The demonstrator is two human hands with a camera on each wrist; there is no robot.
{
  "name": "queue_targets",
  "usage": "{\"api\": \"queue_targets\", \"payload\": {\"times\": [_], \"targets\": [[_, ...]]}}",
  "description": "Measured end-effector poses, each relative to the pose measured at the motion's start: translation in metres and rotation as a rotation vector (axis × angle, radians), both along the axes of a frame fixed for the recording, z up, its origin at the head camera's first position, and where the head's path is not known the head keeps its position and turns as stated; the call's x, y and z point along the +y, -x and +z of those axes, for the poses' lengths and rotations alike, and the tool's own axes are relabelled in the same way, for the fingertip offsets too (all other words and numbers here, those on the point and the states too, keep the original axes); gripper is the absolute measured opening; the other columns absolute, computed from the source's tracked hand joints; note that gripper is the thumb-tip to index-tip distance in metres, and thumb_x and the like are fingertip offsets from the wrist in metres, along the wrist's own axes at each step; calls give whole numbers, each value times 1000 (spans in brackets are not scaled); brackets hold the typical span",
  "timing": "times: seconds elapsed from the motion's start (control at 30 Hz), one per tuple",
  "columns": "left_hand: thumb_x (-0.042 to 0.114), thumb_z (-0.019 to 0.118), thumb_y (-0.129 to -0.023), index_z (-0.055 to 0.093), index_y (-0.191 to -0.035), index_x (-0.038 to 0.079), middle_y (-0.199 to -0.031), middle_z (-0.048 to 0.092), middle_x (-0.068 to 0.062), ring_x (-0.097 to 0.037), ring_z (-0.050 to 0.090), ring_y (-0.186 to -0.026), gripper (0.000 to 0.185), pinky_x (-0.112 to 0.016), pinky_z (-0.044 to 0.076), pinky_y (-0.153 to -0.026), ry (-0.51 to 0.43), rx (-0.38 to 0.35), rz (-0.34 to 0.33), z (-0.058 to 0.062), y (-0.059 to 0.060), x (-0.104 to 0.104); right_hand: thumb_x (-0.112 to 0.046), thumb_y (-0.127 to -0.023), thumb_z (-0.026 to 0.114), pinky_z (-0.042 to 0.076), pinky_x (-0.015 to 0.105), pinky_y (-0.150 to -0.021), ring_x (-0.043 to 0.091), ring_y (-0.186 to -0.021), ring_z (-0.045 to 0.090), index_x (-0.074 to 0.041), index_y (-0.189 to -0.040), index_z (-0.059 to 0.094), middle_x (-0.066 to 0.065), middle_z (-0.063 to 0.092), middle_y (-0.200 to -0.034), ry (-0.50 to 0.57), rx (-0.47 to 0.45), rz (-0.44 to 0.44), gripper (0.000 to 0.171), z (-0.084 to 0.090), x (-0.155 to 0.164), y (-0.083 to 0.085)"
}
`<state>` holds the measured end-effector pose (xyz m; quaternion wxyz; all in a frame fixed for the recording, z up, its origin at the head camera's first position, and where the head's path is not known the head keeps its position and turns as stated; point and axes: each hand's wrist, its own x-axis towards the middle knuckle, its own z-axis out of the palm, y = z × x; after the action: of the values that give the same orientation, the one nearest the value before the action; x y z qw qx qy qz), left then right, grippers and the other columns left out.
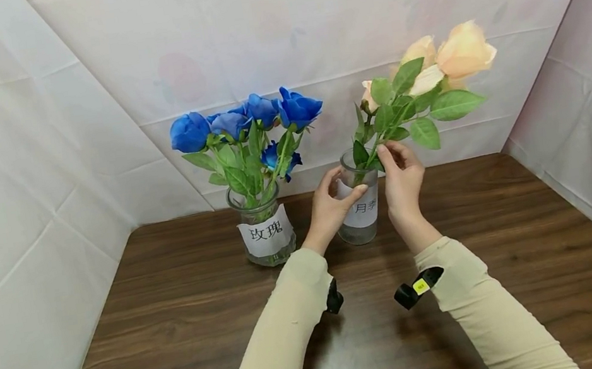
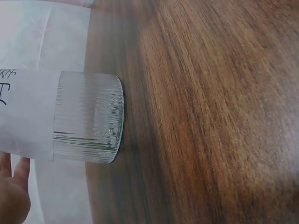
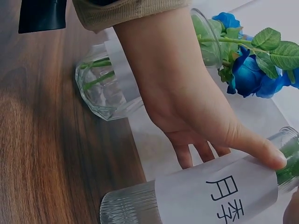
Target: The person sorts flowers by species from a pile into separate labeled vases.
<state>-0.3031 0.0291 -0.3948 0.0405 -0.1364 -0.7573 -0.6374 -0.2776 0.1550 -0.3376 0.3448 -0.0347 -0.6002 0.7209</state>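
My left hand [image 1: 331, 203] grips a ribbed glass vase [image 1: 359, 237] near its mouth, thumb across the front and fingers behind. A white paper label with black characters wraps the vase [image 3: 131, 205]. My right hand [image 1: 405, 184] pinches the green stems of peach roses [image 1: 465, 51] at the rim; the stems lean right, their lower ends inside the glass. In the left wrist view the left hand [image 2: 14, 198] shows behind the vase [image 2: 88, 116]. The right wrist view shows the left hand [image 3: 187, 102] large, the right only at its lower right edge.
A second glass vase [image 1: 278, 257], also labelled, stands to the left with several blue roses [image 1: 229, 124]. Both vases are on a dark wood table [image 1: 191, 327], near its back edge. Pale cloth [image 1: 97, 48] hangs behind and at both sides.
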Motion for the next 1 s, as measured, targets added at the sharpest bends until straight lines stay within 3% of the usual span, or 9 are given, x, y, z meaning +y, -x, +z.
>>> {"api": "queue_targets", "payload": {"times": [0.27,0.6,0.73,0.87,1.0], "targets": [[37,75,-90,44,-149,21,-152,42,-3,-19,36,-141,69,-35,33,-112,-31,-38,1,-2,0,2,-16,-100,62,43,27,-87,12,-95,55,3,-119,67,-4,61,-99,-33,-51,48,28,-2,2,-2],[43,66,-95,29,-157,23,-160,28,-1,-18,25,-147,75,-41,27,-116,-62,-64,-18,3,-11,4,-26,-98,64,40,33,-104,16,-116,55,-2,-123,67,4,64,-116,8,-94,80,35,-4,11,-6],[41,66,-95,30,-156,26,-159,29,1,-18,26,-146,72,-39,26,-116,-84,-57,-14,2,-16,2,-24,-98,65,43,33,-97,17,-103,58,-6,-114,71,1,66,-102,37,-74,70,24,-7,16,-8],[36,66,-97,32,-155,23,-157,33,0,-19,29,-145,69,-40,25,-116,-116,-54,-16,-4,-20,-3,-10,-97,64,49,29,-85,22,-89,61,-9,-99,71,1,65,-89,111,-20,70,8,-10,21,-12],[32,65,-98,36,-154,19,-154,39,-2,-19,33,-143,65,-45,25,-116,-123,-44,-2,-12,-25,-9,-4,-97,62,52,28,-80,20,-85,65,-9,-98,71,5,66,-89,147,34,85,10,-11,26,-17]]}}
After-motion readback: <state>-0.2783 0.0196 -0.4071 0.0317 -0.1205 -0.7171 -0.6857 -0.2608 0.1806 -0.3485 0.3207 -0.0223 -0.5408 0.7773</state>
